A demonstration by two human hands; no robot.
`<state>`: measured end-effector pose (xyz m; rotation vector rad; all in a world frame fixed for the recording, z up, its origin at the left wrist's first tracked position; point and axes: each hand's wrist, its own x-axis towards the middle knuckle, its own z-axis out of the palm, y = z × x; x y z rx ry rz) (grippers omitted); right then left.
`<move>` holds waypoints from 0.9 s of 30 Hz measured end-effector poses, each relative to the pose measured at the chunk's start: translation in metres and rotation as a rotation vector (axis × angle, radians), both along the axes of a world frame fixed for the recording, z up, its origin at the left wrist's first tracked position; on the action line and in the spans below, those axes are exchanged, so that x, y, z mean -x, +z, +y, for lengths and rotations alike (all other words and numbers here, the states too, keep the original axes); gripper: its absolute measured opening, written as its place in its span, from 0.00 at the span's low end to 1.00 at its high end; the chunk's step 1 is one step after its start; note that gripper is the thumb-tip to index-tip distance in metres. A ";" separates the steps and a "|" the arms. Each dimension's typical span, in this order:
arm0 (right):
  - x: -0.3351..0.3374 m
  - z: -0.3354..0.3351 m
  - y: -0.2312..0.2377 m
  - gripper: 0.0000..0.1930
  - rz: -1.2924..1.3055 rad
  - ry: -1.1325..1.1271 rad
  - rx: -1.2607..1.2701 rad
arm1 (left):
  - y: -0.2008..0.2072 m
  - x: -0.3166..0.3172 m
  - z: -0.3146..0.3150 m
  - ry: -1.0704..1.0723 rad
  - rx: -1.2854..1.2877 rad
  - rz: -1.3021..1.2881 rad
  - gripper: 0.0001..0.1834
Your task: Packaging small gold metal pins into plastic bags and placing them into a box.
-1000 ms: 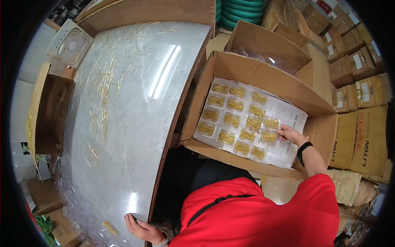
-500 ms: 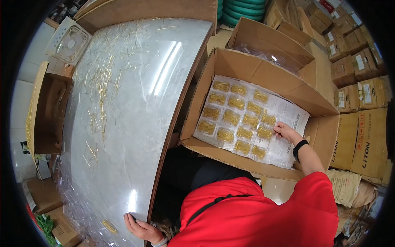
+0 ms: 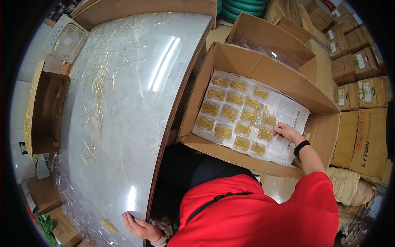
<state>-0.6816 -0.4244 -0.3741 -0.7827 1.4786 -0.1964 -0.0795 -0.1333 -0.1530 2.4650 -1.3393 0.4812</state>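
Observation:
At the right, inside an open cardboard box [image 3: 288,78], clear packets of gold wire hooks [image 3: 222,131] lie in rows on printed paper [image 3: 290,115]. My right hand [image 3: 288,133] pinches the right edge of one packet [image 3: 266,133], which lies close against the packet above it. My left hand [image 3: 141,229] is at the near right corner of a grey table [image 3: 140,136], its fingers closed about a small dark thing that I cannot make out. Loose gold hooks [image 3: 98,92] are strewn over the table's far and left parts. One gold bundle [image 3: 108,224] lies left of my left hand.
Clear plastic wrappers [image 3: 78,210] pile along the table's near left edge. A white fan [image 3: 70,40] and an open carton [image 3: 49,111] stand at the left. Another carton [image 3: 271,37] with clear plastic sits behind the box. Stacked cartons [image 3: 362,136] line the right side.
The view has shifted slightly, so the table and box sit a little higher in it. My right hand stays at the same packet, and my left hand remains at the table corner.

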 end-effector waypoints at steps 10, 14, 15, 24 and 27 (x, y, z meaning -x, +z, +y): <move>-0.016 0.001 -0.005 0.08 -0.004 -0.030 0.000 | 0.000 0.000 -0.001 -0.003 0.018 0.011 0.22; -0.019 0.001 0.000 0.09 0.056 -0.021 -0.013 | 0.002 0.001 -0.002 -0.004 0.021 0.004 0.22; -0.023 -0.002 0.009 0.10 0.121 -0.005 -0.047 | 0.002 0.001 0.001 -0.005 0.015 -0.003 0.22; -0.092 0.017 0.054 0.11 0.375 0.680 0.632 | 0.001 0.003 -0.003 0.024 0.006 0.008 0.22; -0.118 0.029 0.046 0.10 0.471 0.940 0.813 | 0.000 -0.001 0.000 0.007 0.000 -0.009 0.22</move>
